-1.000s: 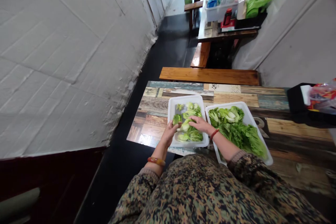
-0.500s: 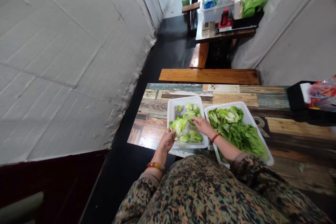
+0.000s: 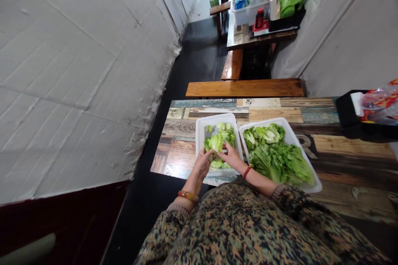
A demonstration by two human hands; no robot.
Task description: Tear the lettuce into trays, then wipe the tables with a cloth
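Note:
Over the left white plastic tray (image 3: 200,126), both hands are closed on one pale green head of lettuce (image 3: 215,142). My left hand (image 3: 203,162) grips its near left side. My right hand (image 3: 231,156) pinches it from the right, the two hands' fingertips almost meeting at its base. Smaller lettuce pieces (image 3: 228,132) lie in that tray, partly hidden by the hands. Beside it, a second white tray (image 3: 292,130) holds larger leafy green lettuce (image 3: 280,161), below my right forearm's far side.
Both trays rest on a patchwork wood-print table (image 3: 177,145). A black box with red plastic packaging (image 3: 377,105) sits at the right. Behind the table runs a wooden bench (image 3: 245,88); farther back, another table (image 3: 241,40) carries bins and bags. A white wall (image 3: 77,70) stands at left.
My right hand has come down and inward onto the lettuce, closer to my left hand. The lettuce has turned between them. The camera view has shifted slightly.

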